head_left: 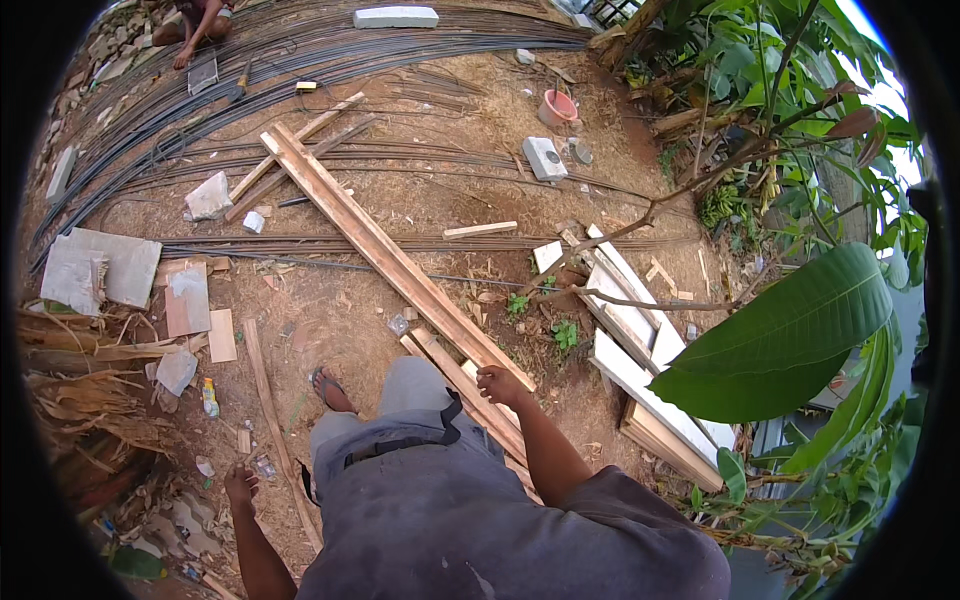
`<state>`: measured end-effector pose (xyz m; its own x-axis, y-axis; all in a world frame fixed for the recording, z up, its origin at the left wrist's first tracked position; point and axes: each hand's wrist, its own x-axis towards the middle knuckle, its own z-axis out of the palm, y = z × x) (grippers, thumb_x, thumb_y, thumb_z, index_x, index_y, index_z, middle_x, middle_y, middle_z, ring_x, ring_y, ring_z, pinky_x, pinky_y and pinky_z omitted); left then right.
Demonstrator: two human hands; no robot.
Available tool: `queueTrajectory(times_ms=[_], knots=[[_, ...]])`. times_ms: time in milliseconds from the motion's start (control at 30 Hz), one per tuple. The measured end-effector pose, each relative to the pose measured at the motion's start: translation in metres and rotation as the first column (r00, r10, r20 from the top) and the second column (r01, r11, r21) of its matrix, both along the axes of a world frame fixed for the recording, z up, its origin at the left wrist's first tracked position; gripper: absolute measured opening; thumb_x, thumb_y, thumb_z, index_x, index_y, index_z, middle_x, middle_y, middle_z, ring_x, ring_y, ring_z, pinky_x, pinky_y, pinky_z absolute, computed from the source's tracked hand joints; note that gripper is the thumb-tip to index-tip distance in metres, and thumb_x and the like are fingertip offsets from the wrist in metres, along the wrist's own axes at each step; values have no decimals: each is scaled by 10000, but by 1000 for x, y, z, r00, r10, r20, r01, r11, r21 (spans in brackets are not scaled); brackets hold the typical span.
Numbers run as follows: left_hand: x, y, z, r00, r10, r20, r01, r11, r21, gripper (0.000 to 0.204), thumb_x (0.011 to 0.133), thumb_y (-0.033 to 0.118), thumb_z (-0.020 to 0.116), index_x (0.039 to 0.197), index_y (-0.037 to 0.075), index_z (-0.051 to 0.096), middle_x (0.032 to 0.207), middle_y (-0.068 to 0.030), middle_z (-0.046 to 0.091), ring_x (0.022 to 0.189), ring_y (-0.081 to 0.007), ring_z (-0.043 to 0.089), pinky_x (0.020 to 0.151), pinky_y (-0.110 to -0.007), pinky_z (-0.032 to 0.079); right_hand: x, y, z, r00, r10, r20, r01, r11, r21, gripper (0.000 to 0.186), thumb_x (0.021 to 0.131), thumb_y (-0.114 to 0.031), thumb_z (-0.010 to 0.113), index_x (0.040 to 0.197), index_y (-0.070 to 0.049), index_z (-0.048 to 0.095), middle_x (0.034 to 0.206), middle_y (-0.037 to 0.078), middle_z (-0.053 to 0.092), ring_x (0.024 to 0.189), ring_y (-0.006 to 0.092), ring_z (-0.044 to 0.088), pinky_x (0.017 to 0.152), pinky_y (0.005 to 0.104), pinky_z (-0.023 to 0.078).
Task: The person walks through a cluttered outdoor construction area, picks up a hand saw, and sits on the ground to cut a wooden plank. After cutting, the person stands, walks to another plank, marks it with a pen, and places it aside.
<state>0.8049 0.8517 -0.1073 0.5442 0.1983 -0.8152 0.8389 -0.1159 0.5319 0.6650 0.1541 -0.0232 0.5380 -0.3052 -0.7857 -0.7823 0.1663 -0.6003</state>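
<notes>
My left hand (241, 485) hangs low at my left side, fingers apart and holding nothing. It is nearest a long thin strip of wood (268, 410) on the ground. My right hand (500, 386) is out in front of my right hip, with loosely bent fingers and nothing visible in them. Below that hand is the near end of a long wooden channel made of planks (390, 262), which runs away to the far left. I cannot tell whether the hand touches it. More wooden boards (455, 375) lie beside this end, partly hidden by my body and arm.
Long dark metal rods (400, 50) cross the far ground. A person (205, 25) crouches at the far left. White-faced boards (640, 375) are stacked at the right under a large leaf (780, 340). Behind stand a pink bucket (558, 108) and a pale block (545, 158). Broken slabs (125, 265) lie left.
</notes>
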Motion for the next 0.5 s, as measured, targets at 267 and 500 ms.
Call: queueTrajectory(times_ms=[267,500], knots=[[317,35,13,945,-68,321,33,993,111,296,987,396,563,1094,125,613,863,29,591,660,-61,552,512,-222,402,99,34,22,927,307,-215,-371,831,-415,388,859,-265,651,1185,-57,661,911,181,711,771,251,699,763,363,541],[345,-97,10,894,-446,-50,447,895,5,372,982,374,547,1216,90,597,853,-15,614,634,-107,592,479,-245,427,111,14,-58,941,-119,-318,80,988,-132,325,879,-200,611,1167,-57,661,931,83,699,769,164,685,683,331,550]])
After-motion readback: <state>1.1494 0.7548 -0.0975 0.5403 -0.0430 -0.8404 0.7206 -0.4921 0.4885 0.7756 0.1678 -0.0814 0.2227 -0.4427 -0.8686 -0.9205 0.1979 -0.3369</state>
